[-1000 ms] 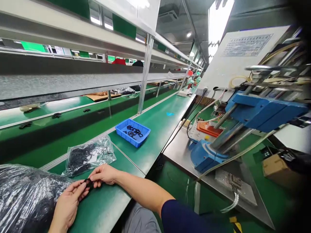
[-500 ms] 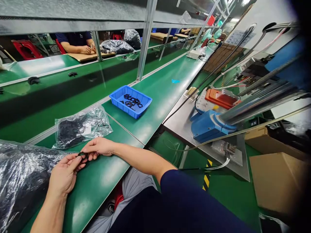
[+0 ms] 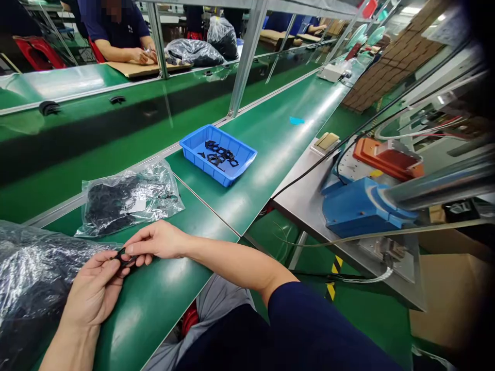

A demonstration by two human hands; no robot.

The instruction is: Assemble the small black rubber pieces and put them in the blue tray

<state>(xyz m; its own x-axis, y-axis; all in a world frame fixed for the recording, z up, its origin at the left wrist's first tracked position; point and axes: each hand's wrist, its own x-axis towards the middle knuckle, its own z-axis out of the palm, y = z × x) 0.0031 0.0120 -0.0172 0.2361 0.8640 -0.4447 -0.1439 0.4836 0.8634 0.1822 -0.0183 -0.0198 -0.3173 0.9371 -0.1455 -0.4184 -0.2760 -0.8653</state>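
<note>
A small black plastic part is pinched between my two hands, above the green work surface. My left hand grips its near left side with thumb and fingers. From the right, my right hand is closed on the other side of the same part. My fingers cover much of it, so its exact shape is hidden. Just beyond my hands lies a clear plastic bag of black parts with a white label. A blue tray farther off holds several loose black pieces.
A large clear bag of dark contents stands at my left. To the right are a metal machine table, a blue machine base and a hanging cable. Across the green divider, a co-worker's hands are over a cardboard sheet.
My view has tilted and shifted, so the far bench and co-worker show more. Both hands still hold the black part, with the grip slightly changed.
</note>
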